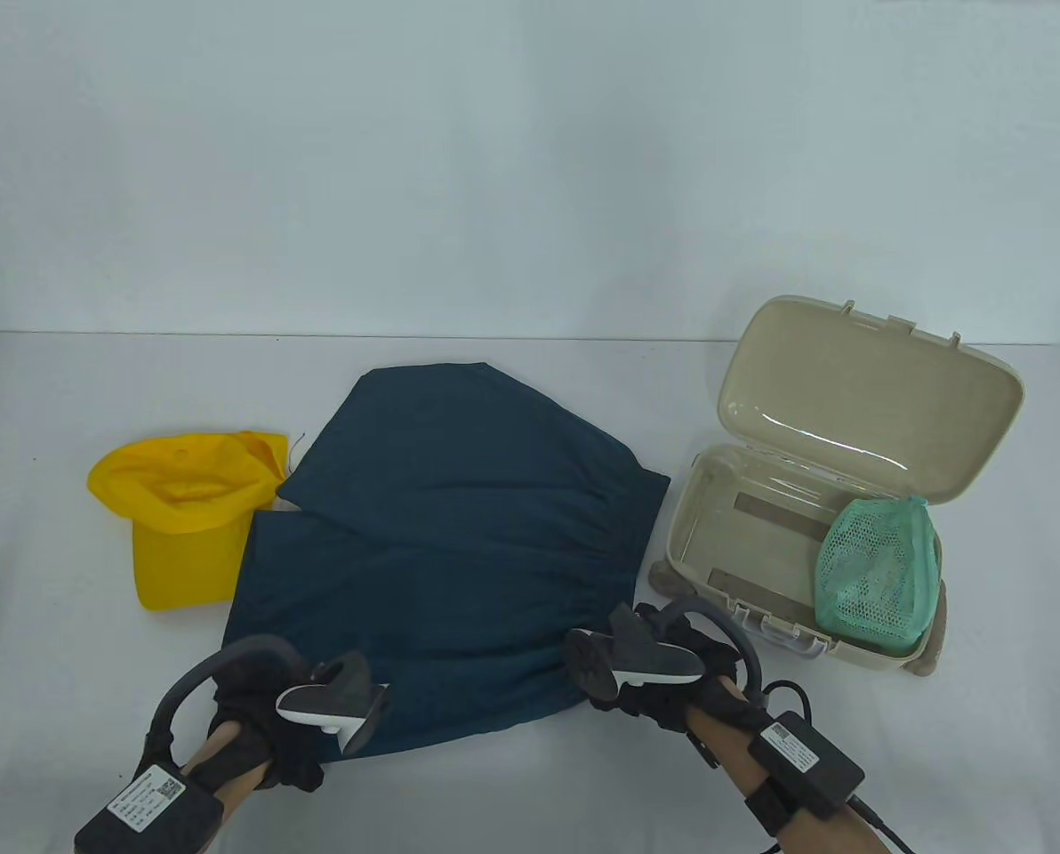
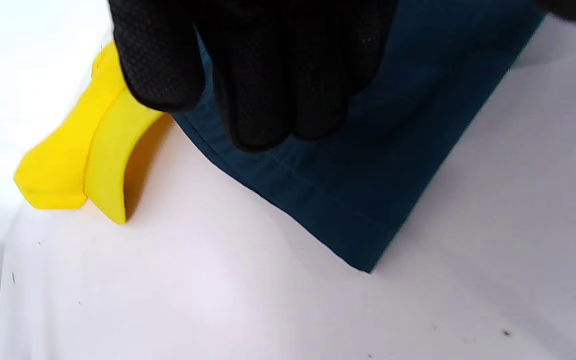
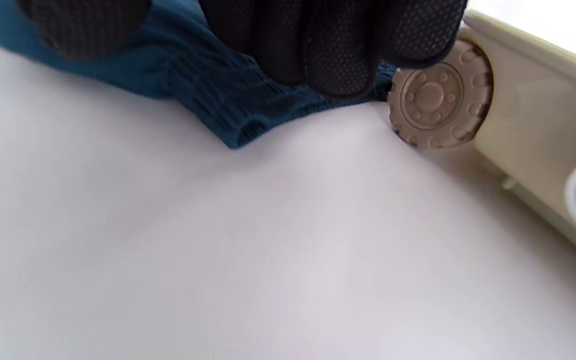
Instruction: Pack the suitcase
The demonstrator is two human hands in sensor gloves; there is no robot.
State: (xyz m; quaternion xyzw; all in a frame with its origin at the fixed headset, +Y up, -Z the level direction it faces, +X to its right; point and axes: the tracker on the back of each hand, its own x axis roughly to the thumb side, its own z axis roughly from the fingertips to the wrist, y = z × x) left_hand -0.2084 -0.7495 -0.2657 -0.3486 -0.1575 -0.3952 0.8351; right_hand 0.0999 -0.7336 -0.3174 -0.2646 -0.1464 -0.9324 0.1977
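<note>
Table view: soft, light dark-blue fabric shorts (image 1: pixel 459 534) are best pinched at hem and elastic waistband, where the left hand (image 1: pixel 254 712) and right hand (image 1: pixel 663 676) are placed, though whether the fingers grip cannot be told.

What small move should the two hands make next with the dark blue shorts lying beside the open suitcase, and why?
Probably fold the dark blue shorts in half. They lie spread wide on the table, wider than the open suitcase, which already holds a green mesh pouch. The left hand is at the hem corner and the right hand at the waistband end, well placed to lift that near edge over.
</note>
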